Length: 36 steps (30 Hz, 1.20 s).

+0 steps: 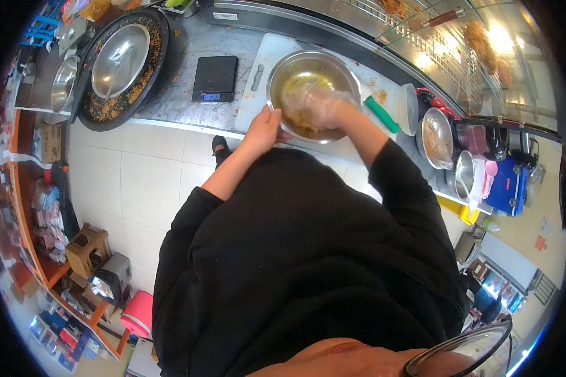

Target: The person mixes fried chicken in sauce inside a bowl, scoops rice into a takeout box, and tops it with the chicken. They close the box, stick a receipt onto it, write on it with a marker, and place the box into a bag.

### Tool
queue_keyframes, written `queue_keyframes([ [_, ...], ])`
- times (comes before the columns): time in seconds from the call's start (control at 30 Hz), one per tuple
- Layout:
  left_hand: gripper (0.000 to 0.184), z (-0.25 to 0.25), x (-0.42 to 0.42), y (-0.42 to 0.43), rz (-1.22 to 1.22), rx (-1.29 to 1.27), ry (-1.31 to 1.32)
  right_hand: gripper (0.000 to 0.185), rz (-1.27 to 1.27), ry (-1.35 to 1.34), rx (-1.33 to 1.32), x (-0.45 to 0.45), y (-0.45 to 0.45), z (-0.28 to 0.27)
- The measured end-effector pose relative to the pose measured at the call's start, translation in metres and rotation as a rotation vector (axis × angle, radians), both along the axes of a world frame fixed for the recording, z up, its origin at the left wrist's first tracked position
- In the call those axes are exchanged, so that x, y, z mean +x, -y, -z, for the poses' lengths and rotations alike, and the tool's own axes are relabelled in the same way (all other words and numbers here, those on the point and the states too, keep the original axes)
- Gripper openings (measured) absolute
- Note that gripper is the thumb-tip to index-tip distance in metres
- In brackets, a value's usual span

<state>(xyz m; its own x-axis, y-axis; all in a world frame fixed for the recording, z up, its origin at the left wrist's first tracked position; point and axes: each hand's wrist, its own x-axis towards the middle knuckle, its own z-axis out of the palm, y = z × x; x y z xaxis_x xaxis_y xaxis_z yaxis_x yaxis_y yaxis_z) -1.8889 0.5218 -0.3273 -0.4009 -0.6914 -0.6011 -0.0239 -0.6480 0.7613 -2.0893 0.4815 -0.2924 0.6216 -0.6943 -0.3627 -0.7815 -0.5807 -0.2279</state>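
A shiny metal mixing bowl [328,60] stands on a white cutting board [248,108], with a yellowish wet mixture inside. My left hand [262,132] is closed on the bowl's near left rim, thumb on top; some of its fingers are hidden by the bowl. Down inside the bowl is my right hand [324,108], in a thin clear plastic glove. Motion blurs its fingers, so their grip cannot be made out. A green handle [382,115] lies just right of the bowl, and a black digital scale [215,76] sits to its left.
At the left, a big black pan [160,63] with brown crumbs holds a metal bowl [121,60]. Another food bowl [435,135], a smaller bowl [464,173] and a pink scoop [489,176] line the right side. A glass display case [446,38] borders the counter's back.
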Motion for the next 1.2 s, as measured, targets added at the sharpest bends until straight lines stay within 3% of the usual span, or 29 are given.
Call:
queue_keyframes([
  [0.03, 0.037, 0.003, 0.000, 0.000, -0.003, -0.007, -0.008, 0.047, -0.137, 0.033, -0.054, -0.008, 0.001, -0.010],
  [0.13, 0.036, 0.005, -0.001, -0.002, -0.012, -0.024, -0.023, 0.062, 0.217, 0.046, -0.058, -0.010, -0.001, -0.036],
  [0.23, 0.035, 0.001, -0.002, -0.003, -0.001, -0.020, -0.027, 0.066, 0.459, -0.247, 0.013, 0.019, -0.027, -0.052],
  [0.27, 0.035, 0.000, -0.002, -0.003, -0.003, -0.011, -0.030, 0.066, 0.344, -0.011, -0.261, 0.008, -0.033, -0.018],
  [0.37, 0.035, 0.005, -0.002, -0.003, -0.001, -0.023, -0.032, 0.064, 0.460, -0.068, 0.029, 0.001, -0.021, 0.041],
  [0.5, 0.034, -0.002, 0.000, -0.001, 0.016, -0.018, -0.025, 0.059, 0.401, -0.133, 0.447, 0.009, 0.006, -0.047],
  [0.53, 0.034, -0.002, 0.000, -0.001, 0.012, -0.017, -0.026, 0.059, 0.339, -0.039, 0.328, 0.001, 0.005, -0.054],
  [0.63, 0.034, 0.002, 0.002, -0.001, 0.031, -0.001, -0.035, 0.044, 0.608, 0.160, 0.259, 0.000, 0.023, -0.016],
  [0.7, 0.034, 0.003, 0.001, 0.000, 0.021, 0.000, -0.046, 0.034, 0.623, 0.026, 0.041, 0.012, 0.014, -0.008],
  [0.77, 0.034, -0.002, 0.001, 0.000, -0.014, -0.008, -0.046, 0.029, 0.523, 0.099, -0.319, 0.009, 0.000, 0.072],
  [0.9, 0.034, -0.002, 0.004, 0.001, 0.002, -0.006, -0.043, 0.031, -0.116, -0.120, 0.002, 0.015, 0.019, -0.021],
  [0.93, 0.034, -0.004, 0.004, 0.001, 0.009, -0.019, -0.039, 0.032, 0.318, 0.087, 0.229, 0.007, 0.025, -0.002],
  [1.03, 0.035, -0.002, 0.002, 0.002, -0.003, -0.010, -0.049, 0.023, 0.277, -0.046, -0.048, 0.016, 0.022, 0.005],
  [1.1, 0.034, 0.000, 0.003, 0.003, -0.003, -0.018, -0.049, 0.023, 0.395, 0.011, -0.063, 0.019, 0.011, 0.030],
  [1.17, 0.034, 0.001, 0.004, 0.002, 0.012, -0.053, -0.039, 0.024, 0.215, -0.092, 0.014, 0.016, 0.007, 0.026],
  [1.2, 0.034, 0.002, 0.004, 0.000, 0.004, -0.050, -0.047, 0.026, 0.284, 0.028, 0.116, 0.022, 0.004, -0.023],
])
